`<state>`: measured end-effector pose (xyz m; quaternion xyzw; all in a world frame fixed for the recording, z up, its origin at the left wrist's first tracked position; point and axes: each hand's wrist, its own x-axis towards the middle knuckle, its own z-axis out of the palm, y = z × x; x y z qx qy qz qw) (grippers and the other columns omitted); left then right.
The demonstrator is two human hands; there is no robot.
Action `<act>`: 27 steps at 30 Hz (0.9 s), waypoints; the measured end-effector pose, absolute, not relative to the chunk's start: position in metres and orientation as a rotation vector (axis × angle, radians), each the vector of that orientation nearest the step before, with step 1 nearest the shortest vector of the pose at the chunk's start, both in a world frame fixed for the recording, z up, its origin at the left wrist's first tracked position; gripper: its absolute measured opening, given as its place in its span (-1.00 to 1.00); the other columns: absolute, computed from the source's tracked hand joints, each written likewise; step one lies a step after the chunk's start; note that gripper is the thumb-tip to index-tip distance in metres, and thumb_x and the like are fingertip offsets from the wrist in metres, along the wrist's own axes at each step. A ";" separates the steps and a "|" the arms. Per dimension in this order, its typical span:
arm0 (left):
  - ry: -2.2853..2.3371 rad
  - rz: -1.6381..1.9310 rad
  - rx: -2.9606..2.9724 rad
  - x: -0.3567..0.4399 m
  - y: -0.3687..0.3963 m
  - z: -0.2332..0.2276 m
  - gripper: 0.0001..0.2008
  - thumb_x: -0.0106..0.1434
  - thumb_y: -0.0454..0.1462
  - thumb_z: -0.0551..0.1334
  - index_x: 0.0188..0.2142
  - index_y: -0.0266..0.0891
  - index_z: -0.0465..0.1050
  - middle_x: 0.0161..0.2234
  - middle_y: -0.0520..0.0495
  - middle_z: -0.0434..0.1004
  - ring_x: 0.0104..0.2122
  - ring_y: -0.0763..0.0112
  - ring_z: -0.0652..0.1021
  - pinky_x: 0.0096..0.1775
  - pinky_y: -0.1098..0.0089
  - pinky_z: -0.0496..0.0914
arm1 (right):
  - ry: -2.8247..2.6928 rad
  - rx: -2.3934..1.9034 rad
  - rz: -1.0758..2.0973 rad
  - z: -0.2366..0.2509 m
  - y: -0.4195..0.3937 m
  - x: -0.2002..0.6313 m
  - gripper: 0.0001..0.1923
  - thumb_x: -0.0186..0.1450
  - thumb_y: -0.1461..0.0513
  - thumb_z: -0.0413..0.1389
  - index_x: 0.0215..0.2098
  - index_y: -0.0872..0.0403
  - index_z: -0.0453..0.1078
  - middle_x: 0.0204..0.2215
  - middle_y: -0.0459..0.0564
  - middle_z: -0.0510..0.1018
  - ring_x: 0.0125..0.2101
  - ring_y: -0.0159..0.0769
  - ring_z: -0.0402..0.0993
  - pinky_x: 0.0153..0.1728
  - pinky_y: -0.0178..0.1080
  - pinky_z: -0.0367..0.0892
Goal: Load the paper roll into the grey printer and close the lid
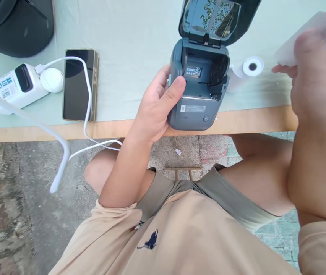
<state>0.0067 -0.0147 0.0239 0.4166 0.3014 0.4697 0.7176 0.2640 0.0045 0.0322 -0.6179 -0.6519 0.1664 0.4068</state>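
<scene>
Left hand [158, 105] wraps the left side of the small grey label printer [197, 103] at the near edge of the table [128, 42]; thumb lies across its front corner, fingers curl behind. Forearm rises from the lap, wrist bent inward. Printer lid [217, 17] stands open, paper bay exposed. Right hand [312, 72] is raised close to the camera, blurred, fingers pinched on a white paper strip [300, 38]. White paper roll [247, 70] lies just right of the printer. Smartphone [79, 84] and power strip [16, 86] lie well left.
</scene>
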 end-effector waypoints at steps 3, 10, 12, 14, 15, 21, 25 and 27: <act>0.679 1.039 0.934 0.007 -0.014 0.023 -0.68 0.20 -0.05 0.16 -0.10 -0.10 0.31 -0.07 -0.03 0.49 0.10 0.21 0.40 0.00 0.29 0.42 | -1.671 -1.587 0.256 0.033 0.003 0.262 -0.67 0.12 0.17 0.11 -0.13 0.00 0.35 -0.27 -0.02 0.38 -0.31 -0.44 0.29 -0.24 -0.23 0.30; 0.706 1.031 0.944 0.005 -0.011 0.021 -0.65 0.16 -0.01 0.19 -0.11 -0.07 0.34 -0.06 -0.02 0.49 0.17 0.17 0.31 0.06 0.27 0.37 | -1.780 -1.741 0.109 0.041 -0.007 0.267 -0.39 0.03 0.16 0.18 0.06 -0.07 0.20 -0.05 -0.06 0.40 -0.11 -0.26 0.38 -0.14 -0.14 0.27; 0.717 1.039 0.947 0.006 -0.012 0.023 -0.68 0.17 -0.03 0.18 -0.13 -0.09 0.35 -0.07 -0.03 0.49 0.15 0.17 0.33 0.05 0.26 0.38 | -1.772 -1.670 0.027 0.046 -0.015 0.263 -0.43 0.11 0.11 0.11 0.10 -0.08 0.16 0.01 -0.05 0.36 -0.07 -0.24 0.37 -0.14 -0.13 0.26; 0.711 1.044 0.955 0.006 -0.013 0.024 -0.70 0.19 -0.05 0.16 -0.14 -0.12 0.35 -0.08 -0.04 0.49 0.13 0.18 0.36 0.04 0.26 0.40 | -1.875 -1.630 0.121 0.049 -0.021 0.252 -0.45 0.17 0.09 0.03 0.13 -0.07 0.11 -0.01 0.01 0.35 -0.13 -0.26 0.38 -0.23 -0.15 0.27; 0.710 1.050 0.957 0.007 -0.013 0.024 -0.70 0.21 -0.05 0.15 -0.14 -0.13 0.36 -0.08 -0.04 0.50 0.12 0.19 0.38 0.03 0.26 0.40 | -1.981 -1.549 0.123 0.049 -0.023 0.244 -0.43 0.14 0.07 0.06 0.11 -0.05 0.13 0.02 0.05 0.29 -0.11 -0.23 0.36 -0.27 -0.17 0.28; 0.736 1.045 0.967 0.008 -0.014 0.027 -0.69 0.21 -0.06 0.14 -0.12 -0.15 0.35 -0.09 -0.04 0.51 0.11 0.22 0.40 0.06 0.29 0.38 | -2.228 -1.685 0.102 0.034 -0.017 0.214 -0.52 0.18 0.12 0.00 0.07 -0.03 0.18 -0.11 0.15 0.25 -0.02 -0.20 0.24 -0.06 -0.06 0.29; 0.768 1.043 0.972 0.008 -0.014 0.026 -0.69 0.19 -0.03 0.16 -0.14 -0.12 0.37 -0.09 -0.02 0.51 0.14 0.21 0.36 0.07 0.30 0.36 | -2.054 -1.638 0.239 0.042 -0.020 0.211 -0.47 0.13 0.22 0.06 0.07 -0.12 0.11 -0.05 0.00 0.29 -0.08 -0.33 0.31 -0.22 -0.25 0.37; 0.761 1.055 0.964 0.008 -0.014 0.024 -0.68 0.17 -0.02 0.17 -0.14 -0.09 0.35 -0.09 -0.01 0.51 0.15 0.21 0.34 0.06 0.29 0.37 | -1.889 -1.591 0.363 0.054 -0.022 0.211 -0.40 0.14 0.25 0.01 0.12 -0.15 -0.03 0.05 -0.06 0.23 -0.10 -0.39 0.36 -0.41 -0.35 0.35</act>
